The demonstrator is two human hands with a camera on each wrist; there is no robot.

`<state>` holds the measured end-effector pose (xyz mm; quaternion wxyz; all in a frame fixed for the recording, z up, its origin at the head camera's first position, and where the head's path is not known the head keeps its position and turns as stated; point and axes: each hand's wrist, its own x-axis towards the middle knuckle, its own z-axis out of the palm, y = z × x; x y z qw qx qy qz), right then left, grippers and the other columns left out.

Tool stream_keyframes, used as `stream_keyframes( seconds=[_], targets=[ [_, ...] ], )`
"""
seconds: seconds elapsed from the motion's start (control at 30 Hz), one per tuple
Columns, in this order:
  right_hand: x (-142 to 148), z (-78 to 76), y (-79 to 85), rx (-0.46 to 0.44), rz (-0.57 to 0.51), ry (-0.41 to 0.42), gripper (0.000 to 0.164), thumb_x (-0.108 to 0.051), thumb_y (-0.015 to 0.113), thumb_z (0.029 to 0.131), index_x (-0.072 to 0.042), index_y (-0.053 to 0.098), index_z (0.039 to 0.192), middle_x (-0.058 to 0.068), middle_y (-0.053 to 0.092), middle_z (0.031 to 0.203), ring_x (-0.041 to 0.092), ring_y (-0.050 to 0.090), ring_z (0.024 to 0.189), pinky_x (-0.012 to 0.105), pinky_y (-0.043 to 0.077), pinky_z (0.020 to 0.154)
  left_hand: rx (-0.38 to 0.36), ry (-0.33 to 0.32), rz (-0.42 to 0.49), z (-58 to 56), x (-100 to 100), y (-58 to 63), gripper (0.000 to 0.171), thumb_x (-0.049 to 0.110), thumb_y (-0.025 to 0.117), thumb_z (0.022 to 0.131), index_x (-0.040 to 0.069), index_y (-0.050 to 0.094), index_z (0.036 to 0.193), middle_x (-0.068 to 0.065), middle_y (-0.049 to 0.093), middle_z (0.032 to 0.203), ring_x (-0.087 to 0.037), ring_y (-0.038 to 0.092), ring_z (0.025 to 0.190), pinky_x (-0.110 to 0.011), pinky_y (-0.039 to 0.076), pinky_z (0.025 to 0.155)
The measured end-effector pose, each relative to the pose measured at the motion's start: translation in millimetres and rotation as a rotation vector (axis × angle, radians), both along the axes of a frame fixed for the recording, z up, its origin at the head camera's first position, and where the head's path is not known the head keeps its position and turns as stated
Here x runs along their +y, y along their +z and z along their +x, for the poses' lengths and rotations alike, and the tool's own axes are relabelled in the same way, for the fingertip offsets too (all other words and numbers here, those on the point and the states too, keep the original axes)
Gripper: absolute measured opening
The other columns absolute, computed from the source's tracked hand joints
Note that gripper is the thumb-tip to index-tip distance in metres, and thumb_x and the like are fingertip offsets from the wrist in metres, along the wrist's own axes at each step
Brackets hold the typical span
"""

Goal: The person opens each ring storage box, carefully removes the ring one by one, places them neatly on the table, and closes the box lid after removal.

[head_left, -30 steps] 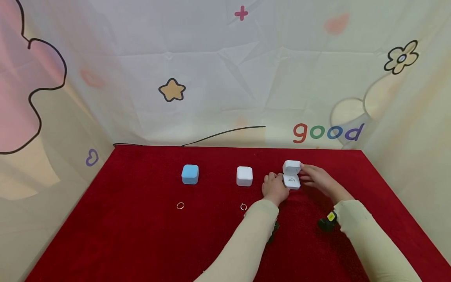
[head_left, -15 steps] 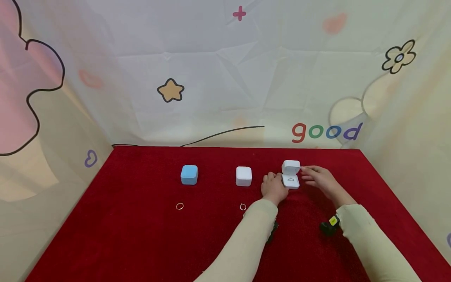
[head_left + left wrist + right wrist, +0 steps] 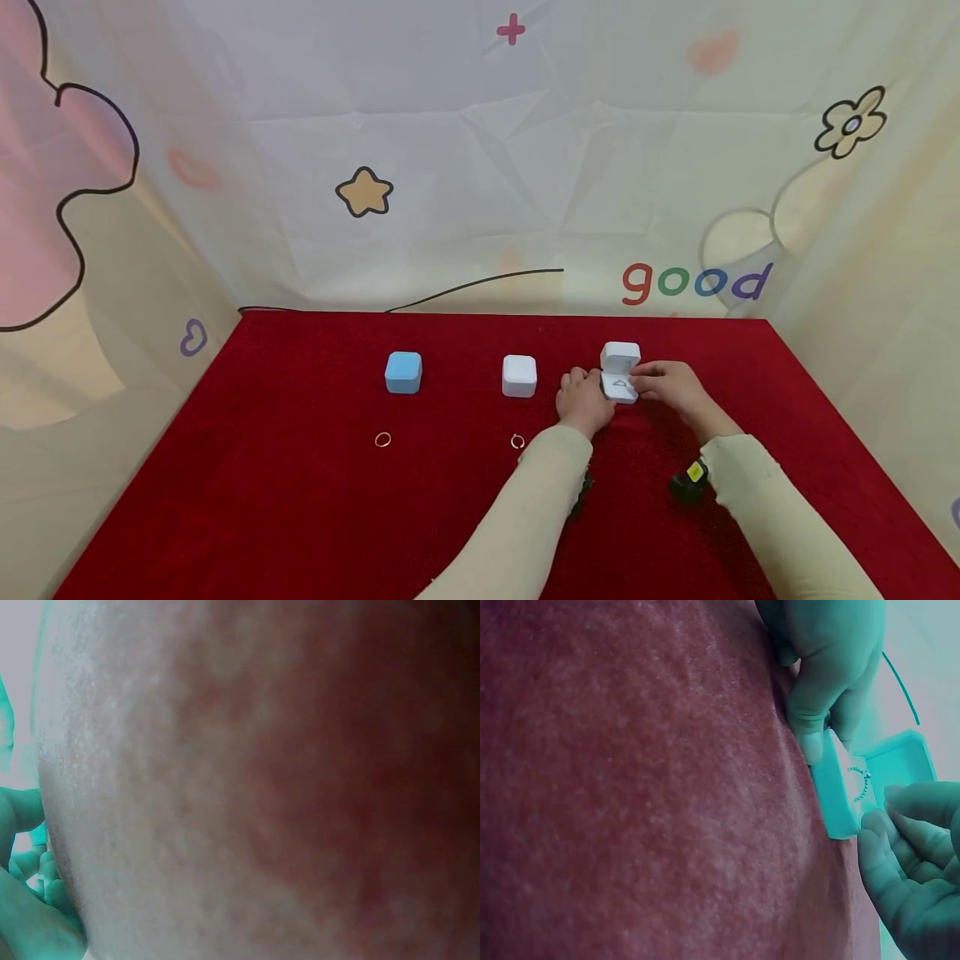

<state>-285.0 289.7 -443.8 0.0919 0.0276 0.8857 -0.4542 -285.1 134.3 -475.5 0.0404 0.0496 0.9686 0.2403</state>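
Observation:
At the right of the table stands a white ring box (image 3: 620, 355) with its lid raised. A ring (image 3: 619, 383) sits upright in its cushion; the right wrist view shows the ring (image 3: 865, 782) with a beaded band. My left hand (image 3: 585, 403) grips the box's base from the left, thumb on the near side. At the box's right edge is my right hand (image 3: 672, 388), fingers loosely bent. In the right wrist view these fingertips (image 3: 874, 822) lie close beside the ring, holding nothing visible; contact with the box is unclear.
A closed white ring box (image 3: 519, 376) and a closed blue ring box (image 3: 403, 372) stand farther left. In front of them lie a ring with a gap (image 3: 517, 442) and a gold-toned ring (image 3: 383, 439). Red cloth covers the table (image 3: 262, 500); a printed curtain (image 3: 450, 167) hangs behind.
My right hand drew slightly away from the raised lid, then came down and left to the base beside the ring. My left hand stays on the box.

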Motion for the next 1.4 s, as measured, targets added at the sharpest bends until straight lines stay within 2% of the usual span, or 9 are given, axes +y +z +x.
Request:
stream_keyframes(
  seconds=[0.33, 0.6, 0.8, 1.1, 1.4],
  targets=[
    [-1.7, -0.2, -1.3, 0.035, 0.079, 0.021, 0.042, -0.014, 0.064, 0.098, 0.015, 0.061, 0.129, 0.036, 0.06, 0.131, 0.025, 0.066, 0.098, 0.031, 0.062, 0.084, 0.002, -0.01, 0.016, 3.6, 0.0, 5.9, 0.043, 0.035, 0.069, 0.096, 0.02, 0.063, 0.136, 0.0, 0.057, 0.123, -0.013, 0.05, 0.11, -0.025, 0.047, 0.093],
    [-2.4, -0.8, 3.2, 0.066, 0.213, 0.073, 0.035, -0.013, 0.067, 0.096, 0.011, 0.068, 0.122, 0.032, 0.068, 0.122, 0.03, 0.062, 0.098, 0.028, 0.054, 0.078, 0.02, 0.0, 0.012, -6.3, 4.7, -7.2, 0.044, 0.036, 0.069, 0.095, 0.021, 0.063, 0.135, 0.001, 0.057, 0.122, -0.012, 0.049, 0.107, -0.024, 0.047, 0.091],
    [-4.4, -4.6, 1.4, 0.105, 0.279, 0.087, 0.03, -0.011, 0.07, 0.094, 0.01, 0.072, 0.115, 0.031, 0.072, 0.114, 0.027, 0.062, 0.091, 0.025, 0.051, 0.072, 0.013, -0.001, -0.009, -9.0, 5.1, -8.4, 0.044, 0.037, 0.069, 0.095, 0.022, 0.063, 0.136, 0.002, 0.057, 0.12, -0.012, 0.048, 0.105, -0.024, 0.047, 0.089],
    [-5.7, -7.8, -2.8, 0.133, 0.292, 0.074, 0.025, -0.01, 0.069, 0.094, 0.008, 0.075, 0.111, 0.029, 0.074, 0.11, 0.025, 0.061, 0.088, 0.024, 0.049, 0.07, 0.0, -0.01, -0.004, -8.1, 3.8, -4.5, 0.045, 0.038, 0.068, 0.096, 0.021, 0.061, 0.138, 0.001, 0.057, 0.123, -0.012, 0.048, 0.108, -0.024, 0.047, 0.092],
    [-7.8, -4.6, -7.5, 0.165, 0.302, 0.061, 0.022, -0.009, 0.068, 0.094, 0.007, 0.077, 0.106, 0.027, 0.075, 0.106, 0.024, 0.061, 0.085, 0.024, 0.048, 0.067, -0.004, -0.004, 0.001, -9.1, 4.1, -10.3, 0.045, 0.037, 0.069, 0.095, 0.021, 0.062, 0.137, 0.001, 0.057, 0.123, -0.012, 0.049, 0.109, -0.024, 0.047, 0.092]
  ],
)
